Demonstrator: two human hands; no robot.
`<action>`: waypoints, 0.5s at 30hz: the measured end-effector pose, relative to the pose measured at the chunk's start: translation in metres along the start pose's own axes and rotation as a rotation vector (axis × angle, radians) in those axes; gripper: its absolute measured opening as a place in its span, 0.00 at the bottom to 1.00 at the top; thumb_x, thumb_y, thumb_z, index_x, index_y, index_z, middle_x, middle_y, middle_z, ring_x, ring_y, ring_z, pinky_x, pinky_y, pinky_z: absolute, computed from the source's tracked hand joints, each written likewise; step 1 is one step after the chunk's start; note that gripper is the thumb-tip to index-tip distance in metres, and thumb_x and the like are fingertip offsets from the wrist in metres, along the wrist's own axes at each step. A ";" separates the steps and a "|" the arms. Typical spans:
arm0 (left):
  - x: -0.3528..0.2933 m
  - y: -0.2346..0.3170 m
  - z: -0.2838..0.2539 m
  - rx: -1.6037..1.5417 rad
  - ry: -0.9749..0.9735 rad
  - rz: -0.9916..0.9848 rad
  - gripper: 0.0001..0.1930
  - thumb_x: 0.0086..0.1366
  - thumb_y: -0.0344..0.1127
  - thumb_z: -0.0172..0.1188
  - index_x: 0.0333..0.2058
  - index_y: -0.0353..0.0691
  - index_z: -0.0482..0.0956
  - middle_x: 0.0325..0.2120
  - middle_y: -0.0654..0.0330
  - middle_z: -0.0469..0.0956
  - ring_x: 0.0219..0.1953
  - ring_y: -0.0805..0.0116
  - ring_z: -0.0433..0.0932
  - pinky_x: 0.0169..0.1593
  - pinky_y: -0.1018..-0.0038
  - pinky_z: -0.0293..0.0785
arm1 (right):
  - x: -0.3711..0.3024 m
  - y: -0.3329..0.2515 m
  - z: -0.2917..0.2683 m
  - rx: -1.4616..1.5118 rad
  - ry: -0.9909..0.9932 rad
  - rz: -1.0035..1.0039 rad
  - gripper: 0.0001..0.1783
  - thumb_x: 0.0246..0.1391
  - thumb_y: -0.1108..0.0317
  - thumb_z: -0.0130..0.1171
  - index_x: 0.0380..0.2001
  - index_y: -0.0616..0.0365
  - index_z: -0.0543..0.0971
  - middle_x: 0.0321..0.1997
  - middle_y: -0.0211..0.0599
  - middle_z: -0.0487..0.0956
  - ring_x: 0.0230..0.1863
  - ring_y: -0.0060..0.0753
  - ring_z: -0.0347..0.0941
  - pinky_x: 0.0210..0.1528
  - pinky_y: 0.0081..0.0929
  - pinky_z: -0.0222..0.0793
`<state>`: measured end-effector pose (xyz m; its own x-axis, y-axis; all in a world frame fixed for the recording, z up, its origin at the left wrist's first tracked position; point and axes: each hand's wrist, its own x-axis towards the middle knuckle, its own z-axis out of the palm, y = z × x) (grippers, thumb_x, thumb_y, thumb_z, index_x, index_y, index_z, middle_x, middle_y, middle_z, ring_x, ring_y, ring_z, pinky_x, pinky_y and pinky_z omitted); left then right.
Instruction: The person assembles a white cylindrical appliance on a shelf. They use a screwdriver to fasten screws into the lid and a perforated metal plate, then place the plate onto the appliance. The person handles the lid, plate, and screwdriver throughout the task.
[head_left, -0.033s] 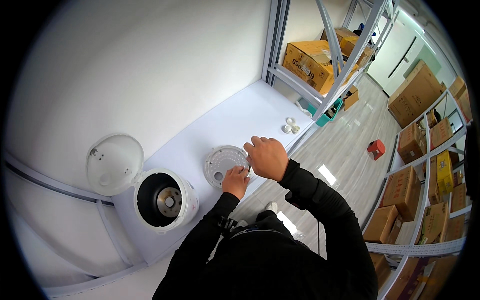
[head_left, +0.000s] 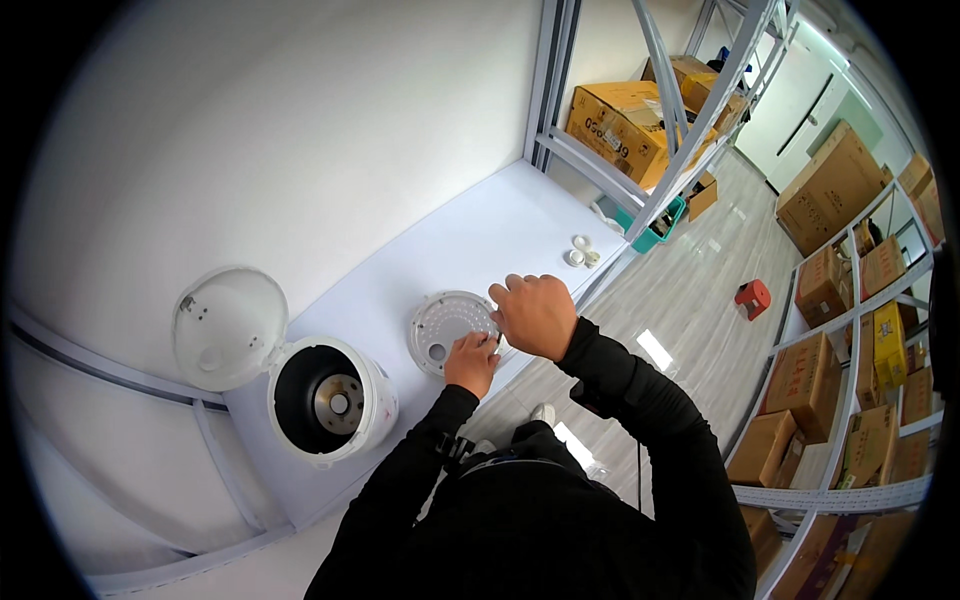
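A round, light-coloured perforated disc [head_left: 440,325] lies flat on the white table. At its right side, my left hand [head_left: 472,362] has its fingertips drawn together near the rim; what they pinch is hidden. Just above and to the right, my right hand [head_left: 537,315] is closed in a fist around a thin tool. Only a short dark shaft [head_left: 500,338] shows below the fist, pointing down toward the left fingertips. To the left stands a white rice cooker [head_left: 382,405], its lid [head_left: 225,325] swung up and its dark interior with a round heating plate [head_left: 340,404] exposed.
Small white round parts [head_left: 576,258] sit near the table's right end. A metal shelf frame [head_left: 590,160] with a yellow-brown carton [head_left: 625,125] rises beyond. On the floor at right are a red stool [head_left: 753,298] and shelves of cartons [head_left: 805,385].
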<state>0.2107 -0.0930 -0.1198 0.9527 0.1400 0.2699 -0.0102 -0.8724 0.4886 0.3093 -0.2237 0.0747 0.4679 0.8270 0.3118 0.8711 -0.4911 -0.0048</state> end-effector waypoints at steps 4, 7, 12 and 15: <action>0.000 0.000 0.001 -0.009 0.010 0.000 0.18 0.57 0.35 0.70 0.49 0.48 0.84 0.49 0.62 0.79 0.53 0.53 0.76 0.54 0.61 0.76 | 0.005 -0.005 -0.003 -0.068 -0.143 0.140 0.14 0.56 0.53 0.64 0.29 0.51 0.80 0.21 0.36 0.80 0.21 0.41 0.79 0.25 0.40 0.71; 0.000 0.001 -0.001 -0.012 -0.026 -0.019 0.15 0.61 0.38 0.68 0.48 0.50 0.85 0.51 0.63 0.78 0.54 0.53 0.76 0.54 0.59 0.77 | 0.002 -0.002 -0.001 -0.025 -0.089 0.074 0.13 0.55 0.54 0.65 0.31 0.52 0.80 0.24 0.36 0.80 0.23 0.41 0.80 0.26 0.40 0.71; 0.000 0.003 -0.001 -0.029 -0.019 -0.037 0.15 0.61 0.37 0.68 0.48 0.50 0.85 0.51 0.63 0.78 0.54 0.53 0.76 0.53 0.59 0.77 | 0.004 0.009 0.005 0.025 0.051 -0.175 0.14 0.55 0.56 0.66 0.33 0.54 0.80 0.27 0.37 0.78 0.26 0.43 0.79 0.27 0.39 0.72; -0.001 0.002 0.000 -0.033 -0.016 -0.048 0.15 0.61 0.37 0.68 0.47 0.50 0.85 0.50 0.63 0.78 0.53 0.53 0.76 0.53 0.59 0.77 | 0.008 -0.001 -0.005 -0.025 -0.156 0.005 0.16 0.53 0.54 0.68 0.33 0.55 0.79 0.26 0.38 0.77 0.25 0.43 0.78 0.27 0.38 0.72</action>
<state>0.2100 -0.0946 -0.1188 0.9571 0.1737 0.2317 0.0263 -0.8489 0.5278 0.3118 -0.2183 0.0814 0.4914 0.8560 0.1606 0.8656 -0.5005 0.0187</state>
